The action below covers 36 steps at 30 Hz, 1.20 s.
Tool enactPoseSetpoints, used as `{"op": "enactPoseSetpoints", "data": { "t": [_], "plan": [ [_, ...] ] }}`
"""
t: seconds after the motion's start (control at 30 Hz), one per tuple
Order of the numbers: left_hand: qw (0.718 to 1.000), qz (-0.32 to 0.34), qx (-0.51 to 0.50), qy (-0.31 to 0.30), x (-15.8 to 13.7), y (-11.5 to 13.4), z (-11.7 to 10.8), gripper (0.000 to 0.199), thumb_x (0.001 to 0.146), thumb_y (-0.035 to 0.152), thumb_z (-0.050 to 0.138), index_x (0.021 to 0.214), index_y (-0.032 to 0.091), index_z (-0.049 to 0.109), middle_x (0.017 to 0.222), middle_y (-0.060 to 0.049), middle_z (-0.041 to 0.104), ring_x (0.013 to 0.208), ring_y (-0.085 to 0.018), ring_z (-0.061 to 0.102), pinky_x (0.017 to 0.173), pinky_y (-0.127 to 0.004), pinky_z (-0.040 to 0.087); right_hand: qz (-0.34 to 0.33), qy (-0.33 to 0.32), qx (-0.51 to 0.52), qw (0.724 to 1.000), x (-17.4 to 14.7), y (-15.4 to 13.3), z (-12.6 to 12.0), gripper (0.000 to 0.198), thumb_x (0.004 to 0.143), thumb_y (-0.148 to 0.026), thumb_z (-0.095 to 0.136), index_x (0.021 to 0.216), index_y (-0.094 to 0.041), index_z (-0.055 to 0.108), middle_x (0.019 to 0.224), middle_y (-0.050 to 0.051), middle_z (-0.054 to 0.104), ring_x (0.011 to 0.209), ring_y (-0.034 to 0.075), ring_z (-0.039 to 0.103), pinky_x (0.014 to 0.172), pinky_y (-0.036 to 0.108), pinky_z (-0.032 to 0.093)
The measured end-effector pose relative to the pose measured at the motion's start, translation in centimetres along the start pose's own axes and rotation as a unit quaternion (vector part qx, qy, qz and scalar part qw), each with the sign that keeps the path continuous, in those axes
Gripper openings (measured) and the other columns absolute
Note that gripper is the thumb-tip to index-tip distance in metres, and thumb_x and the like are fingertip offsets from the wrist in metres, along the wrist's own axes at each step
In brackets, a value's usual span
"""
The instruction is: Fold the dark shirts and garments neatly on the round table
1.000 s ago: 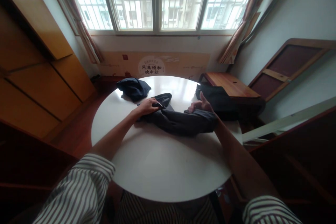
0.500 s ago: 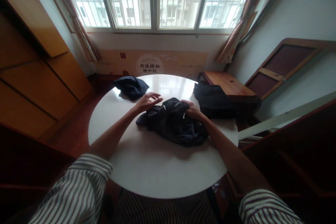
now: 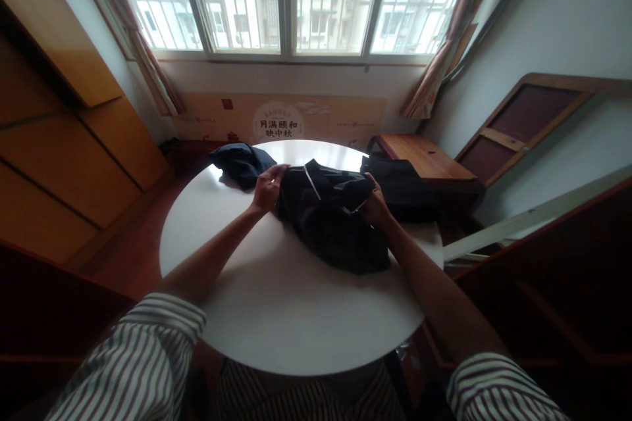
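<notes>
A dark garment with thin white cords [image 3: 336, 230] is stretched between my two hands over the round white table [image 3: 276, 316]. Its upper edge is pulled taut and its lower part hangs in loose folds onto the tabletop. What kind of garment it is I cannot make out. My left hand [image 3: 269, 187] pinches the left end of that edge, fingers closed. At the right end my right hand [image 3: 375, 204] grips the cloth, its fingers partly behind the fabric. One white cord lies across the front; another shows near my right hand.
A crumpled dark blue cloth [image 3: 241, 163] lies at the table's far left. At the far right is a folded black garment [image 3: 402, 187]. Beyond the table stand a wooden side table [image 3: 427, 156] and a printed cardboard panel [image 3: 207, 112] below the window.
My left hand was open above the bunched garment; now it has closed on the edge. The garment has been drawn up and spread wider, and my right hand has moved slightly right.
</notes>
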<state>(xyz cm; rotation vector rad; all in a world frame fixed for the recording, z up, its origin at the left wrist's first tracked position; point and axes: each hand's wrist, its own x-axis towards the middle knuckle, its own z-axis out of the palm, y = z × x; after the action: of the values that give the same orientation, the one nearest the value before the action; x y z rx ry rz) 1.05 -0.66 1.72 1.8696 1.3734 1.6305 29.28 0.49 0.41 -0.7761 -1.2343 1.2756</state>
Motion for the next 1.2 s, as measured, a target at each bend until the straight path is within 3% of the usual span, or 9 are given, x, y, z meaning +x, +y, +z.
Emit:
{"op": "enactPoseSetpoints", "data": {
  "t": [0.1,0.23,0.33,0.47,0.6,0.7,0.8,1.07,1.2],
  "plan": [
    [0.997,-0.023,-0.002,0.077,0.3,0.6,-0.4,0.046,0.099,0.052,0.042,0.106,0.017,0.071,0.101,-0.01,0.073,0.097,-0.021,0.066,0.077,-0.028,0.052,-0.042,0.05,0.026,0.998,-0.2,-0.2,0.5,0.042,0.063,-0.046,0.081,0.09,-0.028,0.053,0.077,-0.004,0.063,0.065,0.015,0.059,0.06,0.028,0.051],
    [0.983,-0.057,0.032,-0.173,-1.0,0.7,0.3,0.063,0.08,0.061,0.068,0.122,0.014,0.065,0.111,-0.012,0.07,0.088,-0.023,0.066,0.075,-0.031,0.053,-0.048,0.029,0.012,0.998,-0.2,0.0,0.6,0.039,0.065,-0.039,0.078,0.093,-0.028,0.053,0.079,-0.005,0.063,0.067,0.015,0.06,0.061,0.027,0.051],
    [0.962,-0.031,0.061,-0.264,-2.0,-0.1,1.5,0.07,0.065,0.051,0.082,0.123,0.015,0.065,0.11,-0.01,0.068,0.097,-0.025,0.064,0.085,-0.034,0.051,-0.028,0.021,0.018,0.999,-0.1,0.1,0.2,0.047,0.061,-0.035,0.081,0.099,-0.029,0.053,0.078,-0.006,0.065,0.068,0.014,0.061,0.06,0.026,0.051],
    [0.978,-0.012,0.049,-0.201,-1.7,-0.6,2.0,0.026,0.077,0.039,0.069,0.091,0.017,0.07,0.091,-0.005,0.064,0.087,-0.02,0.061,0.078,-0.031,0.05,-0.023,0.002,0.03,0.999,0.0,-0.1,-0.2,0.048,0.057,-0.037,0.085,0.095,-0.025,0.059,0.081,-0.001,0.069,0.076,0.018,0.066,0.065,0.029,0.054],
    [0.997,-0.027,0.002,-0.077,-0.5,1.0,0.4,0.013,0.077,0.029,0.062,0.081,0.018,0.059,0.076,0.0,0.057,0.07,-0.015,0.054,0.061,-0.024,0.045,-0.029,-0.016,0.008,0.999,0.0,-0.8,-0.2,0.043,0.058,-0.048,0.085,0.084,-0.022,0.063,0.076,0.002,0.069,0.078,0.021,0.068,0.064,0.033,0.055],
    [0.997,-0.014,-0.028,-0.067,-0.1,3.1,-2.4,0.014,0.076,0.03,0.06,0.079,0.019,0.053,0.065,0.004,0.051,0.057,-0.011,0.047,0.052,-0.021,0.038,-0.039,-0.046,-0.039,0.997,-0.3,-2.7,0.3,0.045,0.057,-0.052,0.087,0.082,-0.021,0.066,0.067,0.0,0.066,0.064,0.018,0.065,0.054,0.03,0.054],
    [0.989,0.031,0.034,-0.142,-0.3,5.9,-7.3,0.022,0.072,0.032,0.068,0.087,0.019,0.059,0.063,0.003,0.056,0.055,-0.011,0.048,0.049,-0.021,0.037,-0.097,-0.048,-0.079,0.991,-1.8,-6.4,1.1,0.041,0.061,-0.053,0.086,0.078,-0.022,0.066,0.06,-0.004,0.062,0.046,0.012,0.056,0.039,0.024,0.046],
    [0.956,0.099,0.143,-0.236,-3.0,16.4,-21.1,0.025,0.069,0.043,0.08,0.07,0.023,0.065,0.056,0.008,0.052,0.046,-0.006,0.044,0.044,-0.017,0.036,-0.261,0.042,-0.237,0.935,-12.1,-19.2,3.2,0.014,0.081,-0.041,0.078,0.082,-0.029,0.07,0.049,-0.005,0.053,0.033,0.01,0.044,0.028,0.022,0.032],
    [0.977,0.101,0.162,-0.099,-1.1,19.3,-23.4,0.034,0.07,0.047,0.076,0.084,0.017,0.07,0.064,0.011,0.056,0.058,-0.003,0.051,0.062,-0.017,0.042,-0.362,0.108,-0.291,0.879,-11.1,-23.1,3.6,0.014,0.084,-0.038,0.075,0.073,-0.032,0.068,0.066,0.0,0.062,0.057,0.016,0.061,0.039,0.025,0.045]
  ]
}}
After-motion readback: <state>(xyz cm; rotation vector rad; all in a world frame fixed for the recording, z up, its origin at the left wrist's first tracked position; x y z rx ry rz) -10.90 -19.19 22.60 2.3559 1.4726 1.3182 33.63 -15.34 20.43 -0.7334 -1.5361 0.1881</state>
